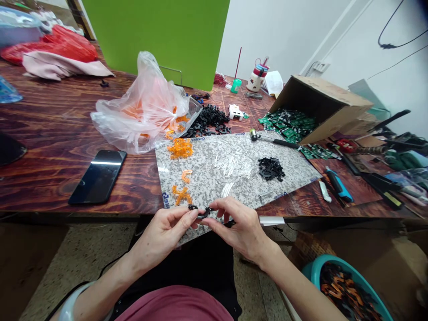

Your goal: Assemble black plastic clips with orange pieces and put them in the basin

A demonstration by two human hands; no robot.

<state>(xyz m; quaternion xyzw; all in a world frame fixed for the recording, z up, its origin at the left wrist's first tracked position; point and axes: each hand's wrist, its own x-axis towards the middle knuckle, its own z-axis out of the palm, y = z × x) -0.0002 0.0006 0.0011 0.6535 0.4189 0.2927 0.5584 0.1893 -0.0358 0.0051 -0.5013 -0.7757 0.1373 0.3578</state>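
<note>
your left hand and right hand are pinching a black piece between their clenched fingers, just over the near edge of a speckled mat on the desk. a second black piece is showing by your right fingers. orange pieces are lying at your 11 o'clock, a black pile at 1 o'clock, and a teal basin is sitting at 4 o'clock.

A green panel and white wall stand behind a wooden table above speckled flooring.
</note>
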